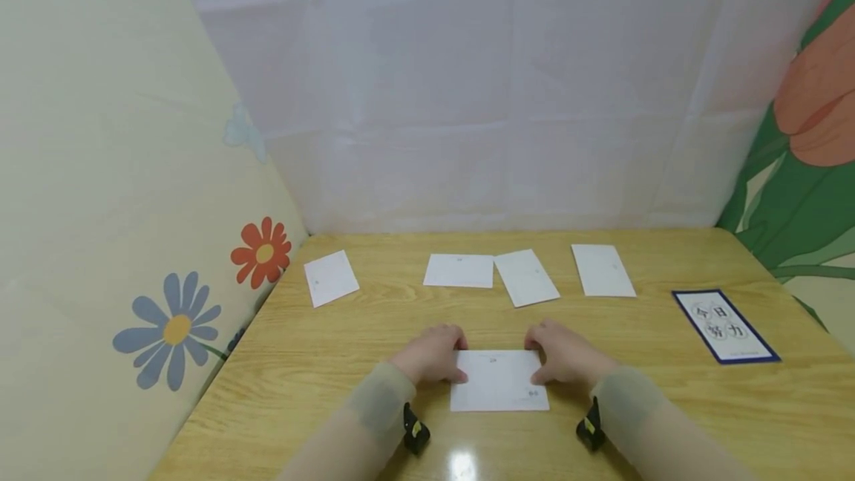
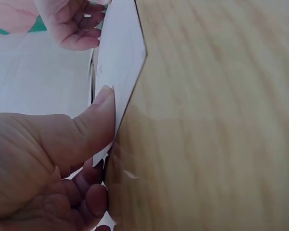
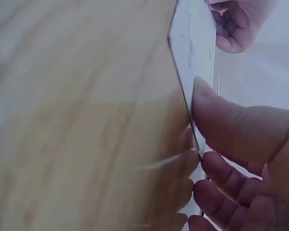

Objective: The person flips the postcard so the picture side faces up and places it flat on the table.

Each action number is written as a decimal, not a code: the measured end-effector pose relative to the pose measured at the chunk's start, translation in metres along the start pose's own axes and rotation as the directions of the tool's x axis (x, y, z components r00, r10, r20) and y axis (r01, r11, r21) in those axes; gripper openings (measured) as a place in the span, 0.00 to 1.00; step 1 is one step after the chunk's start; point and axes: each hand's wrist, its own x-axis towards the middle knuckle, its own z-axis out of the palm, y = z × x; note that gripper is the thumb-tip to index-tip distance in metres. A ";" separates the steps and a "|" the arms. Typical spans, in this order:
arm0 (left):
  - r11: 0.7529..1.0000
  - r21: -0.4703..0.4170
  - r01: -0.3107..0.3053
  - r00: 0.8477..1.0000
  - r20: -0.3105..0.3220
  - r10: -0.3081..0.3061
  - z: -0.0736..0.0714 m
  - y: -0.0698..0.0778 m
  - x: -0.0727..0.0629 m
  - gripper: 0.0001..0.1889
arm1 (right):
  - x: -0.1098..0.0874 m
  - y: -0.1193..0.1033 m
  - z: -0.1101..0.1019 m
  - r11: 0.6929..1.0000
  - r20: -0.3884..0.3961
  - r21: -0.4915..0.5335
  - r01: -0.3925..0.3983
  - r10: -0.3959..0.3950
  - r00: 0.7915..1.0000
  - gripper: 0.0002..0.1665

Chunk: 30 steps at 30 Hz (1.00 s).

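A white card (image 1: 499, 384) with small dark print lies flat near the front of the wooden table, its long side running left to right. My left hand (image 1: 433, 355) pinches its left edge, and my right hand (image 1: 566, 353) has the right edge in the same way. In the left wrist view, the left thumb (image 2: 100, 115) presses on top of the card (image 2: 120, 53) while the fingers curl at its edge. From the right wrist, the right thumb (image 3: 226, 118) likewise rests on its face, with curled fingertips beside the edge on the tabletop.
Farther back on the table (image 1: 387, 325) lie more white cards: one at the left (image 1: 332, 278), a sideways one (image 1: 459, 271), a tilted one (image 1: 527, 277) touching or nearly touching it, and another (image 1: 604, 271). At right is a blue-bordered card (image 1: 724, 325) with large characters. White cloth (image 1: 467, 95) hangs behind.
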 end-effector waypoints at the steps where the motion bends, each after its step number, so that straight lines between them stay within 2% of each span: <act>1: 1.000 0.006 -0.005 1.000 0.002 0.005 0.000 0.000 0.000 0.18 | 0.000 0.000 0.000 1.000 0.002 0.004 -0.002 0.002 1.000 0.23; 14: 0.998 0.059 -0.031 1.000 0.005 0.030 -0.004 0.003 0.001 0.17 | 0.001 0.003 0.003 0.998 -0.007 0.057 -0.006 0.007 1.000 0.23; 21: 0.998 0.048 -0.028 0.999 0.016 0.027 -0.005 0.003 0.001 0.17 | 0.000 0.004 0.002 0.996 -0.006 0.091 -0.008 0.009 1.000 0.24; 30: 0.998 -0.003 -0.062 0.998 0.004 0.062 -0.002 -0.006 0.002 0.16 | 0.002 0.007 0.003 0.993 -0.008 0.122 0.000 0.001 1.000 0.24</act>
